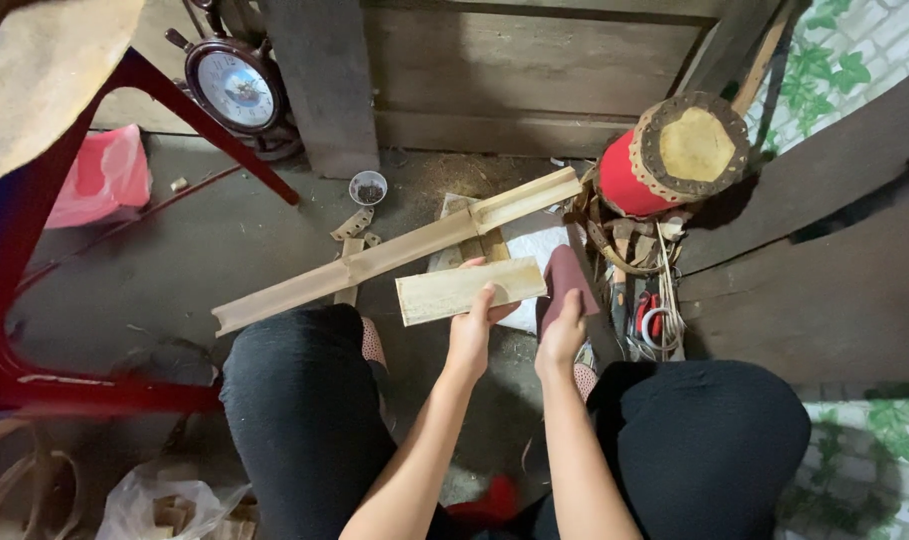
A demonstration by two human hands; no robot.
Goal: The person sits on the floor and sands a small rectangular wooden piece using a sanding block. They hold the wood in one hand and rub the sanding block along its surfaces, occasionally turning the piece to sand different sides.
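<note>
The left hand [471, 325] pinches a short, pale, flat bamboo slat [469, 290] above the knees, thumb on top. The right hand [560, 330] grips a reddish-brown sheet [566, 285], perhaps sandpaper, fingers curled, just beside the slat's end.

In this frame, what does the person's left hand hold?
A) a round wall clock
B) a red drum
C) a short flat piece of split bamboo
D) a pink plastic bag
C: the left hand grips a short pale bamboo slat by its right end, while the right hand holds a dark reddish sheet.
</note>
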